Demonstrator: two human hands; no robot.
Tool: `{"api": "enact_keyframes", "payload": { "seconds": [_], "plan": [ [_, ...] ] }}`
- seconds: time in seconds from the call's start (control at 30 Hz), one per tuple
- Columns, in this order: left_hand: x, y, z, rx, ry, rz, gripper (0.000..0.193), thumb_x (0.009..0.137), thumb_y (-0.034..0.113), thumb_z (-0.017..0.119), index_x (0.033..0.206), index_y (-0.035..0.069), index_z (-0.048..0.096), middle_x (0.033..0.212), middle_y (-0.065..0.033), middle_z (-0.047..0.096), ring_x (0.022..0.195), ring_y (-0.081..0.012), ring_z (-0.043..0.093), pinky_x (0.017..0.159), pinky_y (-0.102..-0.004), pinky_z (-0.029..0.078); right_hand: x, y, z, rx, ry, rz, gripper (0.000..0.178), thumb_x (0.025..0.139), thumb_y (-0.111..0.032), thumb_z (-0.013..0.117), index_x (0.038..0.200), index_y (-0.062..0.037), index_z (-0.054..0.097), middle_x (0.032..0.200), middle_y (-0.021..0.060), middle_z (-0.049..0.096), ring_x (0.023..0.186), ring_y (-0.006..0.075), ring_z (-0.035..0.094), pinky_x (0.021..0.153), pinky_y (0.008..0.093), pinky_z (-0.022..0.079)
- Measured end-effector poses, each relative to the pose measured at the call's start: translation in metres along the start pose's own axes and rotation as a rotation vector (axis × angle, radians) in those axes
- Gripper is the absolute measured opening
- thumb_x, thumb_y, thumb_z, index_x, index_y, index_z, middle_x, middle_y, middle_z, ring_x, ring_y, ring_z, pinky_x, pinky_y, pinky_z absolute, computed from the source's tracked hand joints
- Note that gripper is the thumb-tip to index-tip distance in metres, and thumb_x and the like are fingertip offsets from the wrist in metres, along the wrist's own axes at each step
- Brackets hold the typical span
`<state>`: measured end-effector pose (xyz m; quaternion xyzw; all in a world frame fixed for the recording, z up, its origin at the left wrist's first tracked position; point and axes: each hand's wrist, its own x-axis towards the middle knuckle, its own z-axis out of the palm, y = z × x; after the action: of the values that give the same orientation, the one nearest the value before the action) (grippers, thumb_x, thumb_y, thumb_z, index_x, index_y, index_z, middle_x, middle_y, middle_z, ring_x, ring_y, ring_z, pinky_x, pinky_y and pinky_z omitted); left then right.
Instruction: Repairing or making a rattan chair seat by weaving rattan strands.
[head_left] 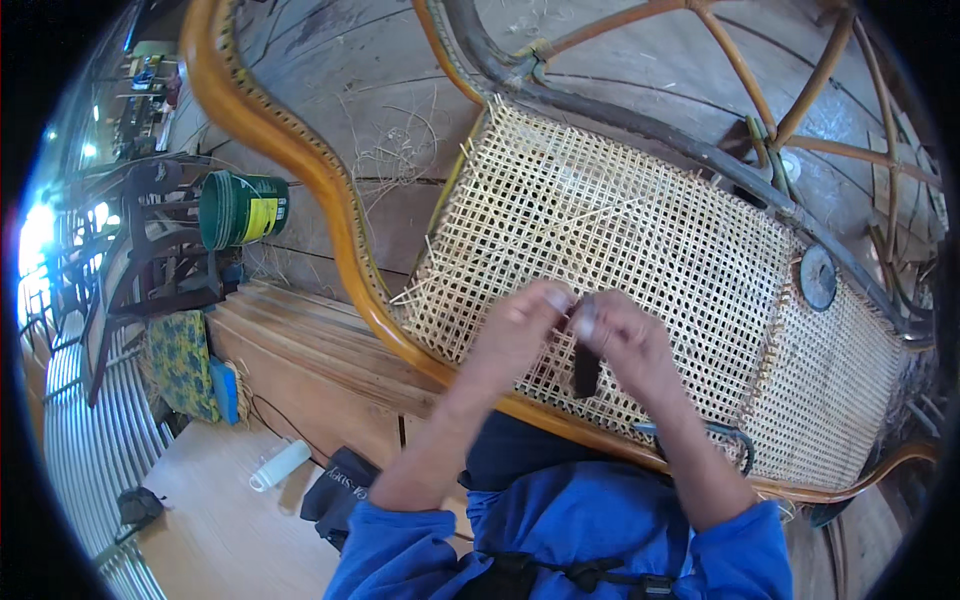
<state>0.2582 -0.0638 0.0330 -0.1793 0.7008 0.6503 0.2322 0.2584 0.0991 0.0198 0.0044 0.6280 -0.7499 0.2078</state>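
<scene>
Head view: we find the dark strip (586, 374) just below the right fingers (588, 324), over the cane (655, 250), its long axis running down the view, away from them. The right fingers are nearer to it than the left fingers (556, 298), which sit just to their left. We record the right fingers pinched on the strip's upper end; the left are curled, but blur prevents our telling whether they grip anything.
</scene>
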Motion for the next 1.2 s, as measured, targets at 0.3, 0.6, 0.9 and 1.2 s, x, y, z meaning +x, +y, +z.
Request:
{"api": "enact_keyframes", "payload": {
  "seconds": [0.3, 0.6, 0.9, 1.2],
  "plan": [
    [-0.081, -0.046, 0.048, -0.534, -0.207, -0.182, 0.028, 0.097, 0.025, 0.041, 0.099, 0.002, 0.057, 0.075, -0.003, 0.057, 0.064, -0.0082, 0.053, 0.057, -0.0218, 0.046, -0.104, 0.012, 0.002, 0.162, 0.237, 0.066, 0.015, 0.086, -0.017, 0.061, 0.092, -0.0034, 0.059, 0.086, 0.0034, 0.052, 0.081, 0.0132, 0.052, 0.073, 0.0281, 0.044],
    [-0.131, -0.071, 0.054, -0.28, -0.21, -0.209, 0.034, 0.097, 0.029, 0.039, 0.086, 0.0, 0.055, 0.064, -0.0058, 0.053, 0.05, -0.0131, 0.049, 0.046, -0.0246, 0.041, -0.107, 0.036, -0.033, -0.579, 0.291, 0.009, 0.022, 0.092, -0.018, 0.05, 0.085, -0.0012, 0.062, 0.067, 0.0038, 0.06, 0.054, 0.0104, 0.055, 0.049, 0.0258, 0.045],
    [-0.147, -0.092, 0.031, -0.024, 0.129, -0.053, 0.037, 0.092, 0.038, 0.052, 0.101, 0.003, 0.061, 0.066, 0.0005, 0.049, 0.047, -0.0066, 0.043, 0.044, -0.0244, 0.038, -0.098, -0.003, -0.049, -0.021, 0.407, -0.002, 0.022, 0.093, -0.02, 0.052, 0.09, -0.0007, 0.062, 0.065, 0.0023, 0.057, 0.055, 0.0081, 0.058, 0.047, 0.0194, 0.047],
    [-0.133, -0.075, 0.046, 0.218, -0.119, -0.02, 0.032, 0.087, 0.029, 0.059, 0.095, -0.001, 0.065, 0.064, -0.0016, 0.056, 0.059, -0.0083, 0.05, 0.056, -0.026, 0.042, -0.111, -0.005, -0.047, 0.094, 0.432, -0.019, 0.02, 0.093, -0.021, 0.054, 0.091, -0.0019, 0.061, 0.072, 0.0033, 0.059, 0.058, 0.0097, 0.06, 0.051, 0.0208, 0.049]
  ]
}}
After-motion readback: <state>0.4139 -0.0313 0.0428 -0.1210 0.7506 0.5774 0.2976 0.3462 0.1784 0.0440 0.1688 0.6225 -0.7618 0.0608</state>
